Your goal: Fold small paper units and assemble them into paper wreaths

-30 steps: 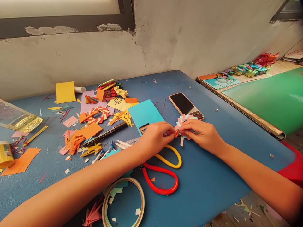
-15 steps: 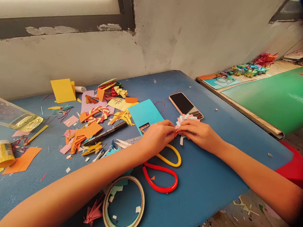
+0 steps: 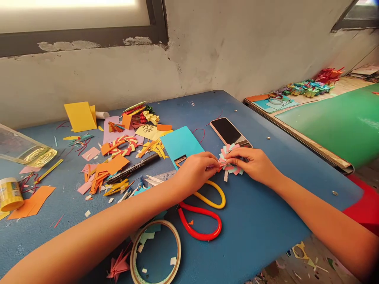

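Note:
A folded-paper ring of pink and pale mint pieces (image 3: pixel 228 151) is held between my two hands, just in front of the phone. My right hand (image 3: pixel 253 161) pinches its right side between thumb and fingers. At the ring's left edge, my left hand (image 3: pixel 199 167) has its fingertips closed together, with a bit of orange-red paper showing at them. A small pale strip hangs from the ring's lower edge. Below my left hand lie scissors with one yellow and one red handle (image 3: pixel 204 236), their blades partly hidden under my forearm. A blue sheet of paper (image 3: pixel 183 144) lies behind my left hand.
A phone (image 3: pixel 229 132) lies behind the ring. Near the front edge is a tape roll (image 3: pixel 132 252). A black marker (image 3: pixel 133 169), paper scraps, a red-and-yellow paper ring (image 3: pixel 130 141) and a yellow jar (image 3: pixel 11 195) cover the left side. A green-topped table (image 3: pixel 331 122) stands at right.
My right hand has shifted slightly, its fingers drawn back from the ring's left edge, so more of the ring shows. My left hand stays nearly in place. The camera view has tilted slightly.

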`<state>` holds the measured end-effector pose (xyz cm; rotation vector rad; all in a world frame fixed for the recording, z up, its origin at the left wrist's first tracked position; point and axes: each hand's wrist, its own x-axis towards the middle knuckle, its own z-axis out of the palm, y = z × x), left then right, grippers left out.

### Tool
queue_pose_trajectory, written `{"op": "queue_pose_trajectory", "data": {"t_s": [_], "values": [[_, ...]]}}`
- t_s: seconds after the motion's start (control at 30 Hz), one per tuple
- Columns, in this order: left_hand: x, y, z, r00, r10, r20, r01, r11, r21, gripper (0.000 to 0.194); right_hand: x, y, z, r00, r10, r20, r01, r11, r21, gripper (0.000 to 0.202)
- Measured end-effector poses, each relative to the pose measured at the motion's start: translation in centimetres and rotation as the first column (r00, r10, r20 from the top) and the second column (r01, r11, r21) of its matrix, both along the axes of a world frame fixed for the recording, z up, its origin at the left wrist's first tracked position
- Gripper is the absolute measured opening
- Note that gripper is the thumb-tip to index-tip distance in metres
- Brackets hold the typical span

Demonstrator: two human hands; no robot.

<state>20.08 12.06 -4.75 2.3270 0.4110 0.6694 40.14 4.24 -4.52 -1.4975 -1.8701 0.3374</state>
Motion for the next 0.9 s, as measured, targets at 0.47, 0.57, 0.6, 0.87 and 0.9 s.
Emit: {"op": "queue_pose_trajectory", "data": {"t_s": [0.47,0.57,0.6,0.87,0.9], "values": [[0.07,-0.15,0.04,1.0,-0.028,0.008,0.028,0.999,0.043,0.015,0.06,0.3,-0.15,0.979,0.164,0.119,-0.174,0.981,0.082,0.017],[0.13,-0.15,0.08,1.0,-0.011,-0.011,0.011,0.999,0.043,0.016,0.13,0.26,-0.16,0.979,0.167,0.118,-0.177,0.981,0.078,0.019],[0.14,-0.16,0.09,1.0,-0.011,-0.013,0.012,0.999,0.045,0.016,0.15,0.25,-0.12,0.98,0.162,0.117,-0.172,0.982,0.076,0.019],[0.15,-0.28,-0.21,0.998,-0.035,-0.048,0.043,0.985,0.167,0.019,-0.25,0.4,-0.01,0.947,0.168,0.272,-0.2,0.975,0.094,0.016],[0.16,-0.28,-0.28,0.998,-0.037,-0.059,0.047,0.982,0.181,0.02,-0.31,0.42,-0.04,0.938,0.162,0.305,-0.201,0.974,0.101,0.016]]}}
